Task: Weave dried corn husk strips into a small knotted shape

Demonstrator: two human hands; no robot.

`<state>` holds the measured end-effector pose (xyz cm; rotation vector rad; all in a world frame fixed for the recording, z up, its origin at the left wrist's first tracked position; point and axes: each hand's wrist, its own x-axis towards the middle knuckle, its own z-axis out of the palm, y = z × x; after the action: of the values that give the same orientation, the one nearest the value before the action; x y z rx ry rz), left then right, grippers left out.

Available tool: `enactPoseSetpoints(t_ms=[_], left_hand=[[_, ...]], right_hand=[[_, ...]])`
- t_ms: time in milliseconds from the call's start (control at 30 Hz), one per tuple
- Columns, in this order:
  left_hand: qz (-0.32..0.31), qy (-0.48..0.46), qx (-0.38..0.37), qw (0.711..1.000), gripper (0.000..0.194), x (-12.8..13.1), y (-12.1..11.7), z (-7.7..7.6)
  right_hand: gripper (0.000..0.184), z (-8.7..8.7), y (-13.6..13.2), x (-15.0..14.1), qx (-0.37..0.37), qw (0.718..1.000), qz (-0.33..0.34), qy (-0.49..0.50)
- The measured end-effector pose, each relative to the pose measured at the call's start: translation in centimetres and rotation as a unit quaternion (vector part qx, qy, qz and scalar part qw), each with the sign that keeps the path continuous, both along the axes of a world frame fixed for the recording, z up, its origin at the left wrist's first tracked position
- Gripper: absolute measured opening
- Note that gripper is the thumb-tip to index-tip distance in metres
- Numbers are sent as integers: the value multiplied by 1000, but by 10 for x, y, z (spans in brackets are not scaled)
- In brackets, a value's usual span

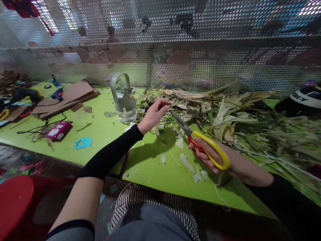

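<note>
My right hand (205,155) is wrapped round the handles of a pair of scissors (213,150), one handle yellow and the other red. The metal blades look nearly together and point up and left toward my left hand (154,115). That hand is closed in a pinch, thumb and fingertips together, at the edge of the leaf pile; what lies between them is too small to make out. Just beyond both hands spreads a heap of dry green and tan husks (223,124). Pale cut scraps (187,163) lie on the green table (150,170) below the scissors.
A pale green bottle (124,100) with a loop handle stands left of the heap. Further left are a purple box (59,130) with a cable, a blue paper piece (83,143) and brown cardboard (67,97). A perforated metal screen (155,63) rises behind; a white cord (276,157) crosses at right.
</note>
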<state>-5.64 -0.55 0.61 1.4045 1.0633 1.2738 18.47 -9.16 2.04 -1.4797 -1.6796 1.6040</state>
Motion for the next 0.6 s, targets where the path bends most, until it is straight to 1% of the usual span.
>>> enactPoseSetpoints(t_ms=[33, 67, 100, 133, 167, 200, 233, 300, 333, 367, 433, 467, 533, 567, 600], left_hand=[[-6, -39, -34, 999, 10, 0, 0, 2], [-10, -83, -68, 994, 11, 0, 1, 4], [-13, -128, -99, 987, 13, -1, 1, 6], [-13, -171, -125, 977, 14, -1, 1, 8], [-11, -208, -143, 968, 15, -1, 0, 10], [-10, -238, -153, 959, 16, -1, -1, 12], [-10, -262, -159, 952, 16, 0, -2, 14], [-14, -294, -164, 942, 18, 2, -6, 16], [-15, -306, -165, 937, 20, 5, -9, 18], [-14, -318, -161, 934, 23, 7, -12, 19], [-15, -337, -153, 929, 30, 12, -19, 22], [-17, -342, -149, 928, 33, 15, -23, 23], [-25, -345, -143, 927, 41, 19, -29, 25], [-28, -344, -139, 928, 44, 20, -31, 25], [-33, -342, -133, 930, 47, 20, -33, 25]], right_hand=[[53, -4, 5, 5, 60, 995, 23, -81], [52, -8, 11, 12, 145, 972, 55, -177], [52, -14, 17, 18, 221, 936, 79, -262], [52, -19, 23, 25, 273, 904, 108, -312], [54, -24, 28, 31, 303, 883, 129, -334], [59, -28, 33, 36, 317, 874, 146, -339], [66, -30, 36, 38, 330, 867, 145, -343], [75, -29, 39, 36, 383, 855, 92, -337], [76, -26, 39, 30, 392, 861, 65, -318], [75, -23, 38, 22, 379, 879, 42, -287], [68, -17, 36, 0, 311, 933, 15, -182], [65, -16, 35, -12, 285, 950, 4, -127], [66, -17, 35, -36, 260, 965, -1, -34], [65, -19, 36, -46, 248, 969, 13, -4], [63, -21, 37, -54, 249, 968, 21, 0]])
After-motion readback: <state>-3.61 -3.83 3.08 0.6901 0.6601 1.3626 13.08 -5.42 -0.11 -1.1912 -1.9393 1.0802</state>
